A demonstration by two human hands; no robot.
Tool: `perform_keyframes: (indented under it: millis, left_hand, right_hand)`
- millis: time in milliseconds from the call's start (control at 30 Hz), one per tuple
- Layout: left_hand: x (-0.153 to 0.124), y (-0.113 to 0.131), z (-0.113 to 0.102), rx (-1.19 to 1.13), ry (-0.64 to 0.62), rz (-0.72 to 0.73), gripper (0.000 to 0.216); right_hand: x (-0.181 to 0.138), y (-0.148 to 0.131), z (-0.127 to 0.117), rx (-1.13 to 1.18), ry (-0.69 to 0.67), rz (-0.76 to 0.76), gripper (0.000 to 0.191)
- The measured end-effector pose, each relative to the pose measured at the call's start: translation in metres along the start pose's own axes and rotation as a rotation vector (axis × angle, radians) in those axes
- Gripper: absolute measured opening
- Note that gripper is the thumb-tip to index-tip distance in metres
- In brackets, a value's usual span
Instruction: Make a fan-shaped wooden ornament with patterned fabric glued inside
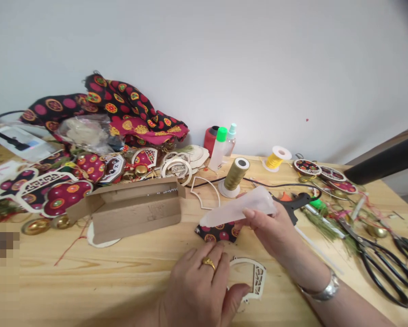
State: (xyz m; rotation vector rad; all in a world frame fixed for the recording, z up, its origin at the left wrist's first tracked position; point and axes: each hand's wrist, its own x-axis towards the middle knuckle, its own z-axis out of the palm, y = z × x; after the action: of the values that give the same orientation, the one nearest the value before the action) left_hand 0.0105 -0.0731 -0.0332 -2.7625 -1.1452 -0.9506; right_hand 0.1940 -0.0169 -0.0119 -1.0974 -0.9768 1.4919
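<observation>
Working on the small piece of patterned fabric (pixel 219 233) looks to be the step in hand: the right hand (pixel 270 222) holds a whitish, translucent bottle (pixel 241 206) tipped low over it, so that the far-left end lies against or just above the dark cloth; which of the two cannot be told. As a judgement, the next move calls for a steady tilt of the bottle and a light hold on the cloth so it does not slide. The right grip is clamped around the bottle, thumb along the near side, the other fingers mostly hidden behind it. The left hand (pixel 200 279) has its fingers lying close together and the thumb spread well apart from them; its fingertips reach the near edge of the fabric and seem to touch it, though whether they press cannot be seen. Under or just beside that thumb, a pale openwork frame (pixel 259 281) lies flat on the desk (pixel 88 284), partly covered by the hand. The fabric itself sits in front of the left fingertips, below the bottle, between the cardboard box (pixel 135 215) and the right hand, with the olive thread spool (pixel 235 176) standing behind.
</observation>
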Motion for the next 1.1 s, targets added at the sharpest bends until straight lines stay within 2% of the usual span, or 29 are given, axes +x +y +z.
perform_keyframes:
  millis: [100, 233, 867, 1100]
  left_hand:
    - [0.002, 0.000, -0.003, 0.010, 0.004, 0.002, 0.036]
    - [0.003, 0.002, -0.005, 0.007, 0.002, -0.011, 0.035]
    - [0.004, 0.002, -0.003, -0.032, 0.011, -0.028, 0.031]
    - [0.003, 0.002, -0.003, -0.035, 0.011, -0.037, 0.030]
  right_hand:
    - [0.001, 0.016, -0.001, -0.039, 0.012, -0.021, 0.024]
    - [0.000, 0.022, 0.000, -0.078, 0.002, -0.023, 0.021]
    - [-0.001, 0.012, 0.013, -0.260, 0.043, -0.022, 0.027]
    - [-0.005, 0.007, 0.017, -0.355, 0.032, -0.068, 0.023]
